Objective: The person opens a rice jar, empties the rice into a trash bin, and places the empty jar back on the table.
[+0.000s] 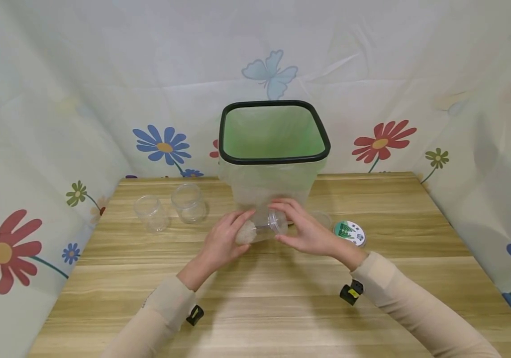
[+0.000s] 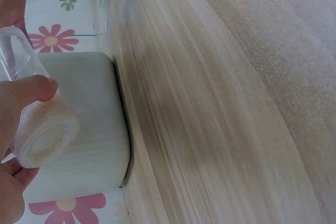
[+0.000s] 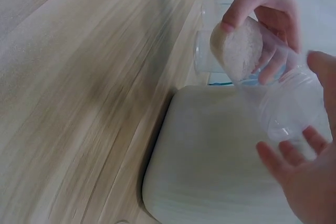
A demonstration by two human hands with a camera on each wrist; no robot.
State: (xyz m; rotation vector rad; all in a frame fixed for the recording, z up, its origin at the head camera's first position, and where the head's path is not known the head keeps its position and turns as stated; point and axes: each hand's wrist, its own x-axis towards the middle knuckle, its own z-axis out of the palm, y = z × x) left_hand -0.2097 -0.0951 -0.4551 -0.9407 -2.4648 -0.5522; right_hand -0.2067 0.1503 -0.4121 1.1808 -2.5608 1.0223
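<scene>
My left hand [image 1: 226, 237] grips the lower end of a clear plastic jar [image 3: 247, 74], thumb on one side and fingers on the other. White, grainy contents [image 3: 242, 51] sit in the jar's base. The jar is tilted over sideways in front of the bin, its ridged neck toward my right hand [image 1: 306, 231]. That hand spans the jar's mouth, with thumb and spread fingers curved around the rim. Beside the right wrist lies a round lid [image 1: 349, 232] with a green and white printed top.
A tall pale green bin [image 1: 273, 179] with a black rim stands at the back, right behind the hands. Two clear jars [image 1: 151, 214] stand at the left. A faint clear round piece [image 1: 322, 219] lies left of the printed lid. A flowered curtain [image 1: 170, 59] surrounds the wooden table [image 1: 255, 308].
</scene>
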